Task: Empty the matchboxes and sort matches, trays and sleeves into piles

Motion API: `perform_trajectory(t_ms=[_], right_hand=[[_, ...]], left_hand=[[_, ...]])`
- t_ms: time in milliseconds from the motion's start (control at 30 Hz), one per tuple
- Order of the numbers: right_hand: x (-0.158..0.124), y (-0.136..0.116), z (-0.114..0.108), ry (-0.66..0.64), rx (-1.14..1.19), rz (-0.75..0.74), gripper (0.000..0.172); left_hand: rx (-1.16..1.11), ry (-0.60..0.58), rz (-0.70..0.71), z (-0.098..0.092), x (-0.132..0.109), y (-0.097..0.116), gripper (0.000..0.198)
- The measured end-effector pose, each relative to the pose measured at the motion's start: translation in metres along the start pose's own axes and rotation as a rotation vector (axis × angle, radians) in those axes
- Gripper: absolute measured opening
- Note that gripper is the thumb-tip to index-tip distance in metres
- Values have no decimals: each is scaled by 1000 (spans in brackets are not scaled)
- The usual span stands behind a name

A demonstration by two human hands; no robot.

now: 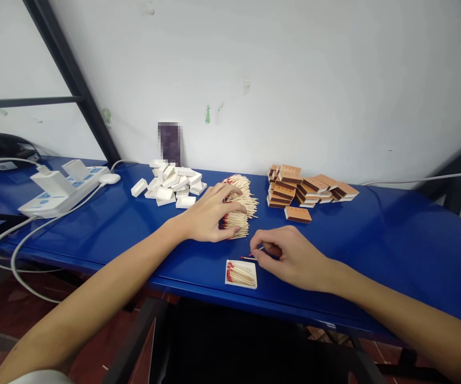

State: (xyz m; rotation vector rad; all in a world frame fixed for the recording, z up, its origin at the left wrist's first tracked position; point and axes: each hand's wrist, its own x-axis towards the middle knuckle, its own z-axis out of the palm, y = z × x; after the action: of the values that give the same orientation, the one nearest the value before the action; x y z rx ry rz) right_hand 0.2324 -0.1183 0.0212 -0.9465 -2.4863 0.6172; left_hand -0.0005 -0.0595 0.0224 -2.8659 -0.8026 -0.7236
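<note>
A pile of red-tipped matches [241, 193] lies mid-table. My left hand [211, 214] rests over its left side, fingers spread and touching the match heads. Nearer to me, my right hand [290, 257] is closed in a pinch, with matches [248, 258] sticking out to the left of its fingertips; how many is partly hidden by the fingers. Just below those fingertips sits a small white matchbox tray [255, 282], holding several matches that lie flat, their red heads to the left.
White matchbox trays [171, 184] are heaped at the back left. Brown matchbox sleeves [294, 184] are stacked back right, with a single matchbox [298, 214] in front. A white power strip [50, 205] with cables occupies the left end of the blue table [394, 256]; a wall stands behind.
</note>
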Motion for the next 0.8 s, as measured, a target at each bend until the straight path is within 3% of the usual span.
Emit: perform_trajectory(t_ms=[233, 400, 800], right_hand=[[2, 19, -18, -195, -88, 19, 21], [3, 19, -15, -203, -68, -15, 13], [3, 24, -15, -152, -57, -23, 21]], left_hand=[[14, -16, -15, -1, -1, 0, 35], [15, -25, -25, -2, 0, 1, 35], [11, -9, -14, -2, 0, 1, 35]])
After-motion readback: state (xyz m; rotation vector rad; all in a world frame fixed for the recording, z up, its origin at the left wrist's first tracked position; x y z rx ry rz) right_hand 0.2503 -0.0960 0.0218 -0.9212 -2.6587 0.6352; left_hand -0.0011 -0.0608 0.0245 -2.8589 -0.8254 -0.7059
